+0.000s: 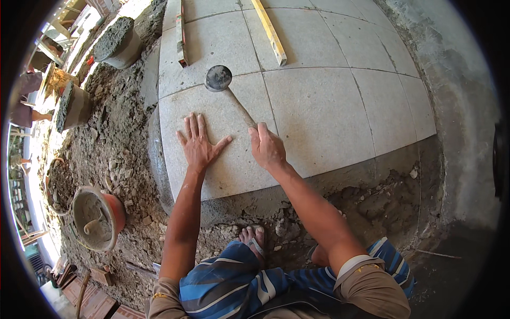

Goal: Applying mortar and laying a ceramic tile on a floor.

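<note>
My left hand (198, 144) lies flat with fingers spread on a pale grey floor tile (234, 173) at the near left corner of the tiled area. In my right hand (267, 145) is the wooden handle of a rubber mallet (218, 78). Its dark round head, dusted grey, is over the far part of the same tile, up and to the left of my grip. Whether the head touches the tile I cannot tell. Wet grey mortar (239, 206) shows along the tile's near edge.
A yellow spirit level (270, 33) and a narrow straight bar (181, 34) lie on the farther tiles. Mortar-filled buckets (118, 45) (73, 108) stand on rubble at the left, with an orange bucket (117, 212) nearer. A string line (419, 191) crosses the mortar bed. Another person (27, 101) is at far left.
</note>
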The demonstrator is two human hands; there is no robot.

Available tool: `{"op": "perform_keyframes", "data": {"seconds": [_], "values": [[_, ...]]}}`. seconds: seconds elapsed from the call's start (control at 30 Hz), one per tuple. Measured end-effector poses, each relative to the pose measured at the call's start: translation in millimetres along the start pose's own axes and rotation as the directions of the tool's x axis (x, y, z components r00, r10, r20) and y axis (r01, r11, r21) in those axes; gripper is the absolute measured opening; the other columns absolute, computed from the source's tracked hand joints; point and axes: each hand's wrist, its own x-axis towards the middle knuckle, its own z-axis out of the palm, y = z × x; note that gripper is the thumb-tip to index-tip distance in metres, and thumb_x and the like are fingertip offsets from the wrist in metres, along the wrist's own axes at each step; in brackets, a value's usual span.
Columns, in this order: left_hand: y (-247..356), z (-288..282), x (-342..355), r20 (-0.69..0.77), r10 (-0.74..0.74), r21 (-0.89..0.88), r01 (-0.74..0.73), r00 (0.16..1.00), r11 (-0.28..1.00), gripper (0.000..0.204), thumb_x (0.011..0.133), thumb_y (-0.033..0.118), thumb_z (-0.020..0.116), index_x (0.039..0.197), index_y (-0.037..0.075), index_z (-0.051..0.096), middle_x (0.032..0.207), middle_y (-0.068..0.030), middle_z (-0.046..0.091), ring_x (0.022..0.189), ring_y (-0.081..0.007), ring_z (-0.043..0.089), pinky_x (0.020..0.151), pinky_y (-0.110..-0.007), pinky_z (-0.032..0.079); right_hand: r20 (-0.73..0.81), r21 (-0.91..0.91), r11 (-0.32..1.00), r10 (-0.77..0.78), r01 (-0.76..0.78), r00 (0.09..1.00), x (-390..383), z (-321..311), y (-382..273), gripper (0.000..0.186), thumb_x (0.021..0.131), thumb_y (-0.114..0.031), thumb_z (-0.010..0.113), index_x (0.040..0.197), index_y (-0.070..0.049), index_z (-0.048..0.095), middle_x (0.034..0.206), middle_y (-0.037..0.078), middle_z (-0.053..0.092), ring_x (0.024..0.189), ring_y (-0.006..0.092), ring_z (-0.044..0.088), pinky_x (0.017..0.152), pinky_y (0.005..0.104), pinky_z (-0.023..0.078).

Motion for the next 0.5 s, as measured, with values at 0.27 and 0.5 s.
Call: {"op": "perform_keyframes", "data": {"seconds": [0.27,0.5], "values": [[-1.2,3.5,-2.8,-0.033,0.01,0.024,-0.01,0.999,1.0,0.127,0.077,0.092,0.053,0.162,0.002,0.026,0.171,-0.0189,0.018,0.16,-0.0361,0.01,0.123,-0.067,0.004,0.064,-0.047,0.997,0.065,-0.062,0.996,-11.7,3.6,0.0,0.031,0.108,-0.034,0.048,0.106,-0.003,0.049,0.085,0.027,0.067,0.078,0.0507,0.066,0.067,0.058,0.051],[-2.4,5.7,0.3,-0.02,0.011,0.029,-0.01,1.0,1.0,0.127,0.078,0.092,0.052,0.163,0.002,0.025,0.171,-0.0194,0.017,0.16,-0.0359,0.009,0.123,-0.067,0.004,0.036,0.023,0.998,0.061,-0.062,0.998,-19.9,0.0,-1.7,0.036,0.108,-0.038,0.047,0.103,-0.003,0.051,0.089,0.03,0.069,0.076,0.0504,0.067,0.067,0.0578,0.052]]}}
